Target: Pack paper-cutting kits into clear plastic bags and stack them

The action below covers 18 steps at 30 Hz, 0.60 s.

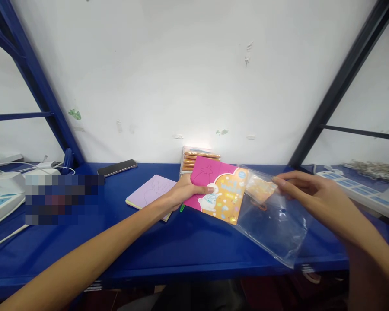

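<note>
My left hand [188, 192] grips a pink and orange children's booklet [218, 192] with a white goose on its cover, thumb lying across the front. My right hand [306, 192] pinches the upper edge of a clear plastic bag [274, 220], which hangs open-looking beside the booklet. Inside the bag near its top sits a small orange card [261, 188]. The bag's edge overlaps the booklet's right side. Behind the booklet stands a clear pack of orange-wrapped sticks [199, 160], partly hidden.
A lilac notepad [151, 194] lies left of my left hand on the blue table [168, 246]. A black smartphone [117, 168] rests near the white wall. White electronic devices with cables stand at both sides, and a pixelated patch covers part of the left. Blue metal shelf struts rise on both sides.
</note>
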Each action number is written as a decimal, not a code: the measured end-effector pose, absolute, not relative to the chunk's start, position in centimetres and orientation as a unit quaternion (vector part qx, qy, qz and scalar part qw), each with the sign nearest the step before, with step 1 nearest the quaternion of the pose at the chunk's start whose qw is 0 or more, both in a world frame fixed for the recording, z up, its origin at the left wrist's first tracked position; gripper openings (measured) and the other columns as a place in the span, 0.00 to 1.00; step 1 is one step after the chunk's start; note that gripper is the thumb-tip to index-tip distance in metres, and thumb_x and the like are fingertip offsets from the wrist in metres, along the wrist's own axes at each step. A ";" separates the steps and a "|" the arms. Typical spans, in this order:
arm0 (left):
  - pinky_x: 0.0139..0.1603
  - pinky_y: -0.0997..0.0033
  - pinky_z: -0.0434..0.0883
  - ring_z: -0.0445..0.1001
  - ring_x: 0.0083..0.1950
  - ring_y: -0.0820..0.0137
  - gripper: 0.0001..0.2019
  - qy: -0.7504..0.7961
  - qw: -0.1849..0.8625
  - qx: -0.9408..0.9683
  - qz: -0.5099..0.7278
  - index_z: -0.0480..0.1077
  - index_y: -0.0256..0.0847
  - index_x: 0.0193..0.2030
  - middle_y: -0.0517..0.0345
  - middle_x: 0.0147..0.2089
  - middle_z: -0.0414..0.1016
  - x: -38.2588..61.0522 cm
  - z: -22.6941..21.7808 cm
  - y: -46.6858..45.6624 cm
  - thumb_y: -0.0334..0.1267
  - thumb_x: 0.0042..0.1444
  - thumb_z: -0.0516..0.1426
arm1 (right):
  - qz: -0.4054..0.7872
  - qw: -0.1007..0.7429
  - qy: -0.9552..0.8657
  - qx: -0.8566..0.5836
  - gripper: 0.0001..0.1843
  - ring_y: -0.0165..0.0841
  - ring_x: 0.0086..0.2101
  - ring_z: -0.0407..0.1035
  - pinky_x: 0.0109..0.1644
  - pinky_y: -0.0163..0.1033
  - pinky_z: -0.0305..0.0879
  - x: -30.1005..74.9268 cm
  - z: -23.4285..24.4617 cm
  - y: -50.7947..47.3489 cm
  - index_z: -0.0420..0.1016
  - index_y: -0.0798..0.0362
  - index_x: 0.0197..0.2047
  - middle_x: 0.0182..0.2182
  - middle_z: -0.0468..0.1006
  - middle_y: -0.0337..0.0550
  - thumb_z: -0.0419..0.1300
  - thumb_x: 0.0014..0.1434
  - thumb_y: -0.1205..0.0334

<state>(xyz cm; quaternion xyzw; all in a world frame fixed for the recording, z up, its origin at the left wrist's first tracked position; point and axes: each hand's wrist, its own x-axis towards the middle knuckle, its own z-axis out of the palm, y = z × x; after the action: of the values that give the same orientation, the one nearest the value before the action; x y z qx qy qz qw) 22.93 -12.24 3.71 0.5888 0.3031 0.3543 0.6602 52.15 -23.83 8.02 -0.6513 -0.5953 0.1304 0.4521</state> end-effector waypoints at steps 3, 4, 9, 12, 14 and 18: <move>0.49 0.52 0.79 0.83 0.47 0.52 0.24 0.306 0.666 0.589 0.341 0.79 0.37 0.46 0.43 0.47 0.84 22.9 3.9 -12.4 0.40 0.40 0.76 | 0.126 0.445 -0.605 -0.648 0.22 0.43 0.33 0.79 0.34 0.42 0.73 52.1 8.2 -24.0 0.83 0.49 0.40 0.33 0.86 0.46 0.67 0.56 0.38; 0.48 0.54 0.80 0.83 0.46 0.53 0.24 0.307 0.668 0.589 0.336 0.79 0.38 0.45 0.44 0.47 0.84 22.9 4.0 -12.5 0.40 0.40 0.76 | 0.126 0.442 -0.607 -0.648 0.21 0.43 0.33 0.79 0.34 0.42 0.73 52.1 8.2 -24.1 0.83 0.48 0.40 0.34 0.86 0.46 0.66 0.57 0.39; 0.47 0.55 0.80 0.83 0.45 0.54 0.24 0.307 0.658 0.612 0.313 0.79 0.38 0.45 0.44 0.45 0.84 22.9 4.1 -12.5 0.40 0.40 0.75 | 0.135 0.420 -0.621 -0.648 0.23 0.42 0.33 0.79 0.34 0.41 0.72 51.8 8.2 -23.8 0.83 0.48 0.41 0.34 0.86 0.45 0.65 0.57 0.38; 0.46 0.54 0.80 0.83 0.46 0.53 0.25 0.302 0.641 0.638 0.303 0.78 0.39 0.47 0.45 0.45 0.84 22.8 4.1 -12.7 0.40 0.41 0.75 | 0.158 0.403 -0.632 -0.643 0.23 0.43 0.36 0.80 0.37 0.42 0.73 51.4 8.0 -23.5 0.83 0.48 0.43 0.36 0.86 0.45 0.64 0.58 0.37; 0.45 0.54 0.79 0.83 0.45 0.53 0.25 0.301 0.623 0.655 0.305 0.78 0.40 0.48 0.45 0.46 0.84 22.8 4.3 -12.8 0.42 0.43 0.74 | 0.162 0.389 -0.639 -0.644 0.24 0.44 0.38 0.80 0.40 0.44 0.73 51.3 8.0 -23.5 0.82 0.47 0.44 0.38 0.87 0.45 0.63 0.59 0.36; 0.45 0.56 0.78 0.83 0.45 0.54 0.21 0.315 0.517 0.705 0.368 0.79 0.39 0.46 0.47 0.46 0.84 23.2 4.7 -13.5 0.45 0.47 0.72 | 0.053 0.366 -0.651 -0.663 0.22 0.49 0.42 0.79 0.46 0.49 0.70 51.2 8.4 -24.1 0.82 0.42 0.45 0.41 0.87 0.41 0.61 0.60 0.34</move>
<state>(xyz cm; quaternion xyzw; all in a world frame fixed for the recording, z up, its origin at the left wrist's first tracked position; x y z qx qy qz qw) 23.15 -13.48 4.75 0.7053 0.3149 0.3683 0.5175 51.21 -24.14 8.41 -0.6631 -0.6507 0.0529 0.3662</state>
